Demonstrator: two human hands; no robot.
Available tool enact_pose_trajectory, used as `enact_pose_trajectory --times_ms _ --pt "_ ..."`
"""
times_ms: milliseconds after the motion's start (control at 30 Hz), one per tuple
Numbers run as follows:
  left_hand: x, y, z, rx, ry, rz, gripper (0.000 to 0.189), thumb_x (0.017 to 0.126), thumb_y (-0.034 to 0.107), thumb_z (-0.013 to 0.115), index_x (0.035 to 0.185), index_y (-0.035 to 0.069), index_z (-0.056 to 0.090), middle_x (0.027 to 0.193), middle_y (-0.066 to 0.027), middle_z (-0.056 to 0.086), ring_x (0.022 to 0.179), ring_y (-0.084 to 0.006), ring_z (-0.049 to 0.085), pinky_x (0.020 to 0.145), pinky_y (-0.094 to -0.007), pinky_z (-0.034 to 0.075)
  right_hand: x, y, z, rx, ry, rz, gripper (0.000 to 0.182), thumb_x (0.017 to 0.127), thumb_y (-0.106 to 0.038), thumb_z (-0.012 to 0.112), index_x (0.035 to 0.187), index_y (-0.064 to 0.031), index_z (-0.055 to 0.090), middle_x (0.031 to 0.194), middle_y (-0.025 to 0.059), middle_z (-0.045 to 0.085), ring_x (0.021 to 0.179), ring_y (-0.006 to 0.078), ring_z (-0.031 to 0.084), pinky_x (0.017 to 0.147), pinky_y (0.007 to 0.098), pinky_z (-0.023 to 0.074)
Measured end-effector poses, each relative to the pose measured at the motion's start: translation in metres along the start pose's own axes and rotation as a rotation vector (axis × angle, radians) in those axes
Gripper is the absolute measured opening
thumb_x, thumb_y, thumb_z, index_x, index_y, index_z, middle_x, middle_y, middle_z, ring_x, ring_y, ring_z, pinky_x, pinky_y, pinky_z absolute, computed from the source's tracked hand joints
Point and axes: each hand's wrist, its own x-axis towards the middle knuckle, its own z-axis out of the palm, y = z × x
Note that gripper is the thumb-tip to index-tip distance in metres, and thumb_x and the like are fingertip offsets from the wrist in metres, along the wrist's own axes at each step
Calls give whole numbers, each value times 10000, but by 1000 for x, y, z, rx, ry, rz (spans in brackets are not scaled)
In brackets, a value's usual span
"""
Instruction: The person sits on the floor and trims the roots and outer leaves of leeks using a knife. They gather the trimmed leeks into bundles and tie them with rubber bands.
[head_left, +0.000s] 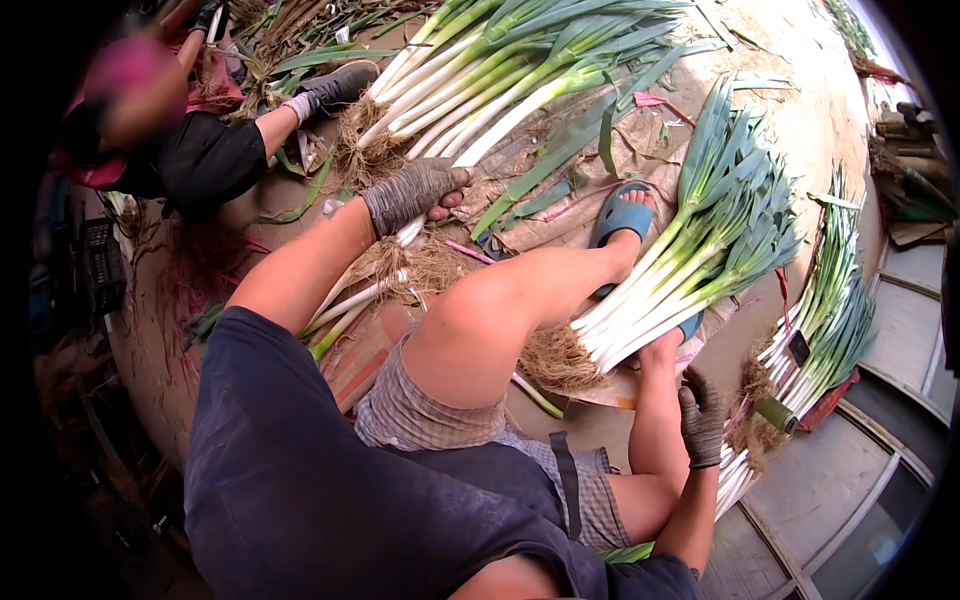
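My left hand (416, 196), in a grey-brown knit glove with bare fingertips, is closed around the white stalk of a leek (501, 129). The leek's green leaves point up and right, over a pile of leeks (457, 82); its root end shows below my fist. Close to my right shin, my gloved right hand (702, 421) hangs with loosely bent fingers and nothing visible in it. A bunch of leeks (667, 262) lies between my feet, its brown roots (559, 360) toward me. Several loose leeks (349, 307) lie below my left forearm.
Another person (217, 157) sits at upper left, one shoe near the pile's roots. More leek bunches (814, 322) lie at right beside framed panels (892, 322). My blue sandal (626, 217) rests on brown sheeting (577, 217). A black crate (103, 255) stands far left.
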Motion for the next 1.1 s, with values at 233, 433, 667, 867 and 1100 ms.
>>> enact_pose_trajectory --times_ms 233,433,667,867,1100 --pt "-189 -27 27 150 50 114 316 963 309 600 1101 29 548 677 20 526 498 -53 467 438 -216 399 -24 -164 78 811 -238 -165 432 944 -27 565 1358 29 455 1223 133 598 1060 200 610 947 306 483" --pt "-278 -52 65 770 204 543 357 941 325 613 1049 -13 577 818 -222 597 782 -351 608 710 -441 475 1 -261 144 1262 -215 -125 599 945 -208 624 1423 10 335 1183 137 594 1024 216 626 894 355 517" --pt "-288 -64 124 1117 86 694 343 935 331 605 1082 24 557 827 -221 621 703 -391 631 652 -491 495 1 -255 76 1747 66 126 160 951 -236 636 1066 -158 556 631 -33 470 457 143 452 452 321 412" --pt "-275 -60 166 138 -692 58 279 974 333 585 871 78 537 604 23 414 468 -86 377 415 -243 304 -40 -165 -3 1888 262 -18 249 1008 -271 530 1224 -152 561 583 -78 402 452 80 416 451 258 385" --pt "-284 -72 220 254 -711 79 299 983 393 554 1050 102 565 644 28 446 494 -80 398 432 -234 318 -89 -42 -40 2026 349 -305 261 1034 -311 465 1150 -141 626 555 -79 497 428 74 482 429 252 437"
